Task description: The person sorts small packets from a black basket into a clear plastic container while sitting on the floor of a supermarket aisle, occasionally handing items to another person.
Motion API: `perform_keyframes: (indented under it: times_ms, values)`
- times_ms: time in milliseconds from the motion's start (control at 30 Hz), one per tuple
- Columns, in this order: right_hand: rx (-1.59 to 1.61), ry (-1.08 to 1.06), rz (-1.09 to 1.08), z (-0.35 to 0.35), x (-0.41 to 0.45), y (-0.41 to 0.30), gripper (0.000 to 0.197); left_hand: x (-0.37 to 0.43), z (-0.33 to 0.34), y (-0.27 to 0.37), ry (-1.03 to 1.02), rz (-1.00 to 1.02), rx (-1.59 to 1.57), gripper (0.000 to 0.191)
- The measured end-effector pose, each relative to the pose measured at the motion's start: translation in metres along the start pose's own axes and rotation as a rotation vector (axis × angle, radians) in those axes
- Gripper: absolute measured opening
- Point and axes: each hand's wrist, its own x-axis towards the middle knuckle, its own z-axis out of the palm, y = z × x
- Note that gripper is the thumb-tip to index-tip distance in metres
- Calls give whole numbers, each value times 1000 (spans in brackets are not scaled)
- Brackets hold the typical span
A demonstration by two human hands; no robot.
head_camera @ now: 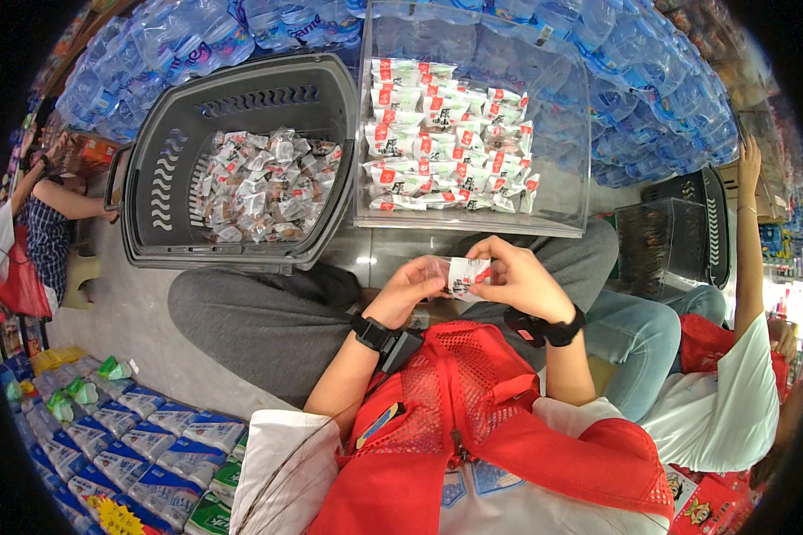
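Between my two hands, above my lap, is a small snack packet in clear, white and red wrapping. My left hand pinches its clear end, and my right hand grips the printed end. Just beyond them stands a clear acrylic box, where similar snack packets stand in rows over its left and middle part. To the left is a dark grey plastic shopping basket with a heap of loose small packets inside.
Shrink-wrapped water bottles are stacked behind the box and basket. A co-worker sits close on my right, beside another clear box. At far left, another person reaches toward the basket. Packaged goods lie at lower left.
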Motion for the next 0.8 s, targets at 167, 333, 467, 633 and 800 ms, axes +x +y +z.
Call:
perform_keyframes:
  times_ms: [167,333,467,633,800]
  values:
    - [-99,42,-155,-37,-2,-59,33,1,5,7,-318,114,-32,47]
    - [-472,414,-350,-66,65,-82,28,3,3,5,-144,54,71,35]
    - [-843,391,-409,-66,126,-66,25,4,1,6,-105,31,53,32]
    - [-1114,354,-310,-44,158,-43,22,1,-5,4,-36,10,19,26]
    - [-1090,388,-327,-40,169,-23,22,1,-5,4,2,3,19,24]
